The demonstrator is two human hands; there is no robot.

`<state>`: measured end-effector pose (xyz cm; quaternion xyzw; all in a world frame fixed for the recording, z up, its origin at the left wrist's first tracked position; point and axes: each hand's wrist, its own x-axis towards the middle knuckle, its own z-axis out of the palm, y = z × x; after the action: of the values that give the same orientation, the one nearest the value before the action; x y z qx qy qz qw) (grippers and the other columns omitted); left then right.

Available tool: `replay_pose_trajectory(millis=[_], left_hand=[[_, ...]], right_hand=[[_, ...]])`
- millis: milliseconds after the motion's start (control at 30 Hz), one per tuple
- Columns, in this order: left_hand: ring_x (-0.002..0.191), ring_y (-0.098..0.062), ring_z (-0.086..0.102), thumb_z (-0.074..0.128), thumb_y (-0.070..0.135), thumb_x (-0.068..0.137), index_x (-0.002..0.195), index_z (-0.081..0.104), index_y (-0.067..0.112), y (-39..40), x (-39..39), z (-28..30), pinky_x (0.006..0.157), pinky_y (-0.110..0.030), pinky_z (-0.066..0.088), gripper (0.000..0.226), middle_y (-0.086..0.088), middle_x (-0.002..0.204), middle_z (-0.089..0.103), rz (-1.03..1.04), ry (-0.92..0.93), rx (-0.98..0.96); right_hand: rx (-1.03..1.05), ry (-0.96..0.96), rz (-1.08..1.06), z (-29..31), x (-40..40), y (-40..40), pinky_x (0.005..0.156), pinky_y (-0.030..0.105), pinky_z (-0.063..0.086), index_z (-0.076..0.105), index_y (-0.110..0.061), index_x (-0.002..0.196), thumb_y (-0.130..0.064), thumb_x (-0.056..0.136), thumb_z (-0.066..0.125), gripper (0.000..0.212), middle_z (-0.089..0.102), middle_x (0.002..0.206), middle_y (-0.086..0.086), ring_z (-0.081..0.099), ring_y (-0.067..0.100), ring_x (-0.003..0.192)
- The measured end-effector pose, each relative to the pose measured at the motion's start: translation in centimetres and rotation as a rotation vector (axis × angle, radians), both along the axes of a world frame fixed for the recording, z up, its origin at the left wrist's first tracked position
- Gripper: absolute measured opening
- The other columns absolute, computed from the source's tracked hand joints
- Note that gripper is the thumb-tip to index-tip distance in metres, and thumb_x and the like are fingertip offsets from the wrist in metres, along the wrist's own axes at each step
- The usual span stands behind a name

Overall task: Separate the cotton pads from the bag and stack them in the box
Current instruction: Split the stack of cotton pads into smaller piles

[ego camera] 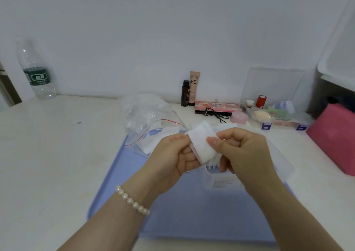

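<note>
1. Blue tray [119, 183] nearest; on it the clear box [221, 181], half hidden by both wrists.
2. Above the box, left hand [172, 154] and right hand [244, 151] pinch a small stack of cotton pads [201, 142]: soft, light, clingy, so peel at an edge.
3. Farther left, the bag [149, 116] holds more pads, count unclear.

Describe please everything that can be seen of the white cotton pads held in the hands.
The white square cotton pads look soft and fibrous, with slightly rough edges. They form a thin stack, tilted, held in the air above the clear plastic box on the blue tray. The left hand grips the stack's left edge, and the right hand pinches the top pad with its thumb on the pad's face. How many pads are in the stack cannot be told.
</note>
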<state>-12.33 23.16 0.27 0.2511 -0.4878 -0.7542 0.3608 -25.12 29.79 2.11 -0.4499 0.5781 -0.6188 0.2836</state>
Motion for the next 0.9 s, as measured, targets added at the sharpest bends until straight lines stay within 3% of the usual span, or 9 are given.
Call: replay_pose_trajectory(millis=[133,300,467,533,600,733,767,833,900], left_hand=[[0.09,-0.028,0.07,0.038,0.018,0.099,0.103,0.064,0.002,-0.1,0.2,0.1,0.073,-0.032,0.059,0.031,-0.018,0.101,0.071,-0.021,-0.015,0.018],[0.084,-0.026,0.072,0.04,0.053,0.081,0.096,0.067,0.007,-0.5,0.3,0.0,0.072,-0.031,0.059,0.056,-0.016,0.095,0.073,-0.04,-0.015,0.025],[0.066,-0.015,0.07,0.064,0.019,0.072,0.083,0.067,0.003,-1.9,2.3,0.8,0.059,-0.024,0.057,0.019,-0.007,0.074,0.073,0.128,-0.064,-0.117],[0.062,-0.016,0.067,0.065,0.01,0.077,0.08,0.067,0.001,-3.1,3.9,1.2,0.055,-0.024,0.055,0.01,-0.008,0.07,0.071,0.217,-0.13,-0.171],[0.059,-0.015,0.066,0.064,0.006,0.082,0.078,0.067,0.0,-3.9,5.2,1.5,0.051,-0.023,0.053,0.008,-0.006,0.066,0.07,0.268,-0.22,-0.24],[0.062,-0.02,0.064,0.062,0.003,0.085,0.086,0.066,-0.006,-4.7,6.2,1.4,0.06,-0.031,0.053,0.011,-0.011,0.069,0.068,0.272,-0.332,-0.285],[0.062,-0.021,0.063,0.062,0.003,0.084,0.086,0.065,-0.006,-4.9,6.3,1.4,0.061,-0.032,0.052,0.01,-0.012,0.069,0.066,0.268,-0.347,-0.283],[0.061,-0.022,0.059,0.067,0.006,0.075,0.082,0.063,-0.002,-5.0,6.3,1.4,0.06,-0.031,0.049,0.011,-0.014,0.069,0.061,0.259,-0.373,-0.278],[0.062,-0.023,0.057,0.064,0.013,0.062,0.076,0.06,0.002,-4.9,6.2,1.6,0.06,-0.031,0.047,0.019,-0.014,0.071,0.057,0.26,-0.39,-0.256]], right_hand=[[-0.011,0.064,-0.021,-0.2,0.1,-0.1,0.032,0.016,0.035,0.06,-0.004,0.071,-0.006,0.077,0.071,0.013,0.052,0.036,-0.002,0.04,0.011,0.027],[-0.02,0.111,-0.037,-0.5,0.6,-0.2,0.034,0.016,0.036,0.06,-0.008,0.071,-0.009,0.078,0.071,0.014,0.053,0.037,0.001,0.049,0.007,0.033],[-0.163,0.172,-0.083,-0.8,1.1,-0.4,0.041,0.019,0.041,0.06,-0.011,0.079,-0.019,0.08,0.069,0.012,0.051,0.04,-0.001,0.049,0.009,0.038],[-0.246,0.36,-0.142,-1.0,1.2,-0.4,0.045,0.017,0.044,0.062,-0.012,0.076,-0.014,0.083,0.067,0.009,0.057,0.048,-0.002,0.056,0.013,0.046],[-0.264,0.724,-0.16,-1.7,1.8,-0.9,0.05,0.019,0.043,0.061,-0.011,0.066,-0.008,0.08,0.063,0.015,0.059,0.054,-0.003,0.054,0.014,0.05],[-0.063,1.24,0.016,-3.6,4.9,-3.2,0.037,0.019,0.017,0.04,-0.018,0.043,0.0,0.038,0.08,0.043,0.035,0.043,-0.002,0.037,0.017,0.033],[0.016,1.315,0.002,-3.8,5.7,-3.6,0.041,0.018,0.016,0.047,-0.017,0.045,-0.001,0.035,0.083,0.041,0.038,0.046,0.0,0.044,0.017,0.036],[0.144,1.363,-0.02,-4.0,6.5,-4.8,0.055,0.022,0.027,0.06,-0.007,0.084,0.0,0.067,0.071,0.022,0.053,0.077,0.008,0.062,0.02,0.074],[0.334,1.325,-0.017,-4.3,6.5,-5.5,0.067,0.026,0.031,0.044,-0.007,0.115,-0.001,0.086,0.051,0.03,0.048,0.102,0.01,0.054,0.024,0.102]])
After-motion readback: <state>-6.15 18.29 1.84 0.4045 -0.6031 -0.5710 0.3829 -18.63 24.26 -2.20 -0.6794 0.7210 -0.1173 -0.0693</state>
